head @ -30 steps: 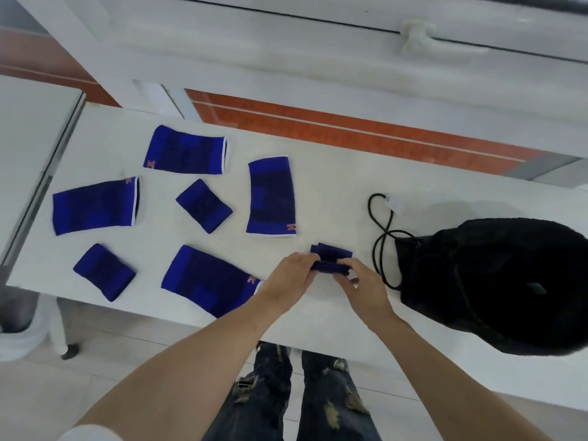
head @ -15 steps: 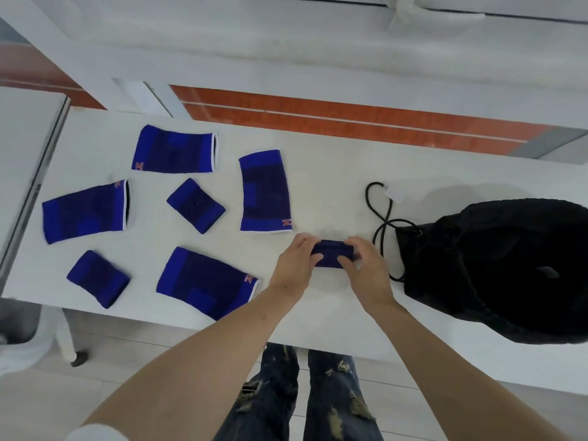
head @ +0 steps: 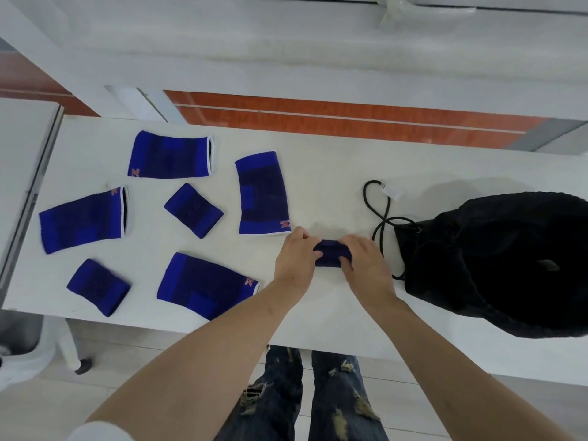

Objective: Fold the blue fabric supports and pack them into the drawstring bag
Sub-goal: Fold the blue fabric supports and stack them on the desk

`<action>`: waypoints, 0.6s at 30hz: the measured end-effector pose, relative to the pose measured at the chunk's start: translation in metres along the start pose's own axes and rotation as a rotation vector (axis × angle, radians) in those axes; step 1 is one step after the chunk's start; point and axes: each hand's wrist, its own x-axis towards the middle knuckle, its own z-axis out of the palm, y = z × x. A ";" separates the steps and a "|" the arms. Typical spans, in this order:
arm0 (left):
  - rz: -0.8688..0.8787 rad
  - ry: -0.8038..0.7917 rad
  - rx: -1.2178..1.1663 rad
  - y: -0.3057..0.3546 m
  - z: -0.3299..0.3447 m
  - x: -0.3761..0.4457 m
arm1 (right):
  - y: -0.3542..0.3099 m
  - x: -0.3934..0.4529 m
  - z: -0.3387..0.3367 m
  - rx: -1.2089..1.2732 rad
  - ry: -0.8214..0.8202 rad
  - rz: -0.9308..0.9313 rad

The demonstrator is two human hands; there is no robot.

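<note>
My left hand (head: pixel 296 261) and my right hand (head: pixel 362 265) both grip a small blue support (head: pixel 331 254), folded and pressed on the white table (head: pixel 318 192). The black drawstring bag (head: pixel 496 265) lies to the right, its cord (head: pixel 378 214) looped toward the hands. Several blue supports lie flat to the left: long sleeves at the back left (head: pixel 170 155), far left (head: pixel 82 219), centre (head: pixel 262 194) and front (head: pixel 205 286), and two small bands, one in the middle (head: pixel 193 210) and one at the front left (head: pixel 98 286).
The table's near edge (head: pixel 191 326) runs just behind my legs. A white window frame and an orange sill (head: pixel 318 119) lie beyond the table. A second table surface (head: pixel 22 148) stands at the far left, with a wheeled white stand (head: pixel 68 351) below it.
Both hands have closed in over the small blue support, pressing it into a tighter fold on the table. The other supports and the bag have not moved.
</note>
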 end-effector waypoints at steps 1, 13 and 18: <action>0.005 -0.005 0.007 0.001 -0.002 0.000 | 0.001 -0.002 0.000 -0.027 0.029 -0.041; 0.491 -0.052 0.391 -0.014 -0.019 -0.035 | 0.007 0.002 -0.002 0.041 0.049 -0.062; 0.573 -0.181 0.719 -0.024 -0.011 -0.039 | 0.010 0.012 -0.002 0.026 0.014 -0.089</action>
